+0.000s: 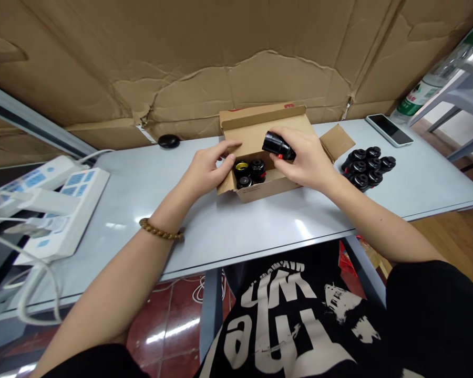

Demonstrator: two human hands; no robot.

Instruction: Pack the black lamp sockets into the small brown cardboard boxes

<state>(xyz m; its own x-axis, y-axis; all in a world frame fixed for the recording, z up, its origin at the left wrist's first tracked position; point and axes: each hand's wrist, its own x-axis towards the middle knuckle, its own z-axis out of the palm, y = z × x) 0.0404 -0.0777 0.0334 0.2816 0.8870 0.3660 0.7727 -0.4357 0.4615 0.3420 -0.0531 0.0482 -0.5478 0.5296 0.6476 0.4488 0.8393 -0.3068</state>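
An open cardboard box (268,192) stands on the grey table, with several black cylinders (257,169) upright in its left part. Over the box's right part, my right hand (305,157) grips a tilted black cylinder (278,145) with a small red part on it. My left hand (212,167) is at the box's left end, its thumb and fingers apart around the corner and side flap. To the right of the box, several more black cylinders (358,168) stand grouped together.
A phone (389,130) and a plastic bottle (421,94) are at the back right. White power strips (79,210) with cables cover the table's left end. A black round object (168,140) lies near the back edge, before a large cardboard sheet (193,42).
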